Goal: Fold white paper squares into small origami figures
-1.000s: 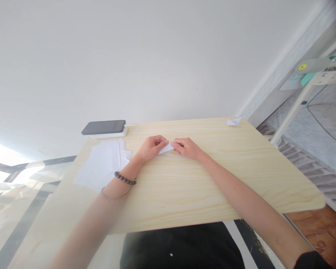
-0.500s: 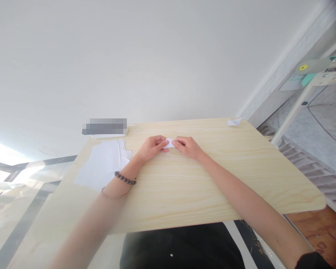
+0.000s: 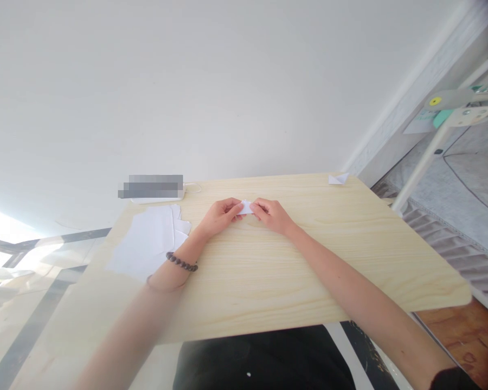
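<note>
Between my two hands is a small folded piece of white paper [image 3: 246, 207], just above or on the table. My left hand [image 3: 223, 215], with a dark bead bracelet on its wrist, pinches the left end of the paper between thumb and fingers. The right end is pinched by my right hand [image 3: 272, 214], its thumb on top. The undersides of both grips are hidden.
Torn white sheets [image 3: 146, 235] lie at the left of the wooden table [image 3: 260, 281], partly behind my left forearm. A pixelated object [image 3: 154, 188] with a white cable stands at the back left. Another folded paper [image 3: 338, 179] lies at the back right corner.
Both hands keep hold of the paper in almost the same place, with the fingers shifted very slightly. The whole view has moved a little.
</note>
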A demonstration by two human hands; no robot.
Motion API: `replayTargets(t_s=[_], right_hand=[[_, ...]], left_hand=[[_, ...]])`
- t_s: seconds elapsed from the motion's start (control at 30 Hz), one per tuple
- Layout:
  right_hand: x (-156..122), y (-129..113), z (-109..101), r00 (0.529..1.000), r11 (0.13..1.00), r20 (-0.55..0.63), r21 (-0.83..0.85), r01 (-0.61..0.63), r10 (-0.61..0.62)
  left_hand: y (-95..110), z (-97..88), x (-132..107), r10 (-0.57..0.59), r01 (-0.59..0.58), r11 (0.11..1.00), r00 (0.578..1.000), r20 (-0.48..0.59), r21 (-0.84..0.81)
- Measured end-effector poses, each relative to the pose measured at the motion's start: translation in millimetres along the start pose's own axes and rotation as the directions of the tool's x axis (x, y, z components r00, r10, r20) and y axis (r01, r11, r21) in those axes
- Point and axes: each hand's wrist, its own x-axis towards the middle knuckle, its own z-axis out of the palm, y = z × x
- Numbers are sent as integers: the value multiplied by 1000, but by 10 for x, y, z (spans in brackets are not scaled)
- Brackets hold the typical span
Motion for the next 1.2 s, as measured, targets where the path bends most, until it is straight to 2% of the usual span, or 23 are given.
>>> replayTargets(t_s=[0.1,0.23,0.47,0.8,1.0,1.2], right_hand=[[6,20,6,998,1000,-60,-22,-8,6],[14,36,7,998,999,-70,-51,-7,3],[17,44,-9,998,995,-61,-101,24,-30],[23,41,5,996,998,-93,-57,-9,4],[5,-14,-4,998,998,-60,-62,32,-36],[-6,-13,-31,998,998,53,50,24,-26]], left_hand=[[-26,-5,-5,-46,47,998,998,33,-30],[-50,-16,-3,-54,56,998,997,52,-42],[-22,-3,-8,-10,7,996,999,33,88],[28,-1,-17,-82,87,977,996,-36,197],[67,-11,-48,-43,35,976,998,35,213],[65,8,-53,-10,-2,983,998,65,185]])
